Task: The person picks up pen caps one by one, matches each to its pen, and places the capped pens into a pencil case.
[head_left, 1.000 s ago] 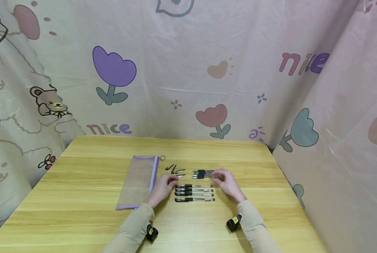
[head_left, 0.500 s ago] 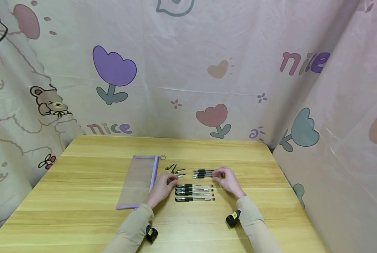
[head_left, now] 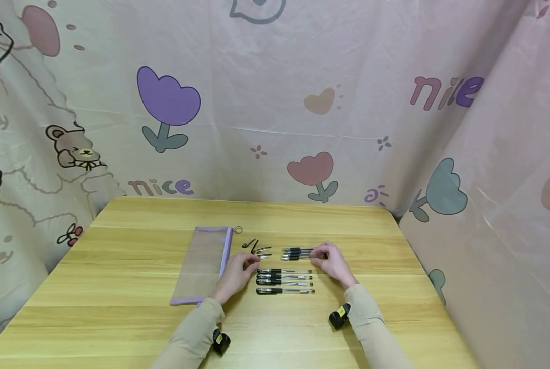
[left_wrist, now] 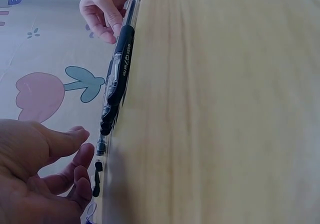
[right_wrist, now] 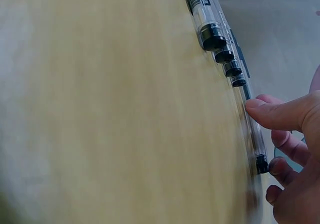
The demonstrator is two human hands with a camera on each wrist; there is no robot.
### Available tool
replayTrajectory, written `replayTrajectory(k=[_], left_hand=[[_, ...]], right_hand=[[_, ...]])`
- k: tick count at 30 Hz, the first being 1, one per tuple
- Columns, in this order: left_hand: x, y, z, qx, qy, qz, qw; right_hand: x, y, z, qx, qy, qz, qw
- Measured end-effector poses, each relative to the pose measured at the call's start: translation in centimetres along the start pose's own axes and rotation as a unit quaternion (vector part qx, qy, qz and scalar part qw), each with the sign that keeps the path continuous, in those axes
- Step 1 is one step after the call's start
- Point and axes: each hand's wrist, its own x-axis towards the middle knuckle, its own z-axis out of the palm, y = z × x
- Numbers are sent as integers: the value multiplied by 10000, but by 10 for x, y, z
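Observation:
Several black gel pens lie in two rows. The far row of uncapped pens [head_left: 295,254] has my right hand [head_left: 333,265] at its right end. In the right wrist view, that hand's thumb [right_wrist: 280,115] and a finger behind pinch a clear pen barrel [right_wrist: 256,134]. The near row of capped pens [head_left: 284,290] lies between my hands. My left hand [head_left: 234,274] is beside the loose pen caps [head_left: 263,249], left of the pens. Its thumb and fingers are loosely bent, with a gap between their tips in the left wrist view and nothing held there.
A mesh zip pouch [head_left: 200,266] with purple edging lies flat on the wooden table [head_left: 118,318], left of the caps, with a ring [head_left: 238,229] at its top corner. A printed curtain [head_left: 251,102] hangs behind the table and along its sides.
My right hand has shifted slightly away from me along the right end of the uncapped pens. My left hand, the pouch and the near row of pens have stayed in place.

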Motion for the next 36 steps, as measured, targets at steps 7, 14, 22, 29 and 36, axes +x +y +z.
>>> replayTrajectory(k=[7, 14, 22, 29, 36], left_hand=[[-1, -1, 0, -60, -34, -15, 10000], [0, -1, -1, -51, -61, -137, 9999], [-1, -1, -1, -46, -73, -94, 9999], [-1, -1, -1, -38, -43, -176, 9998], [-2, -1, -1, -49, -15, -93, 9999]], right_hand=[[0, 0, 0, -37, -45, -76, 10000], [2, 0, 1, -75, -58, -48, 9999], [3, 0, 1, -75, -70, -23, 9999], [4, 0, 1, -138, -55, -2, 9999], [4, -1, 0, -100, -70, 23, 9999]])
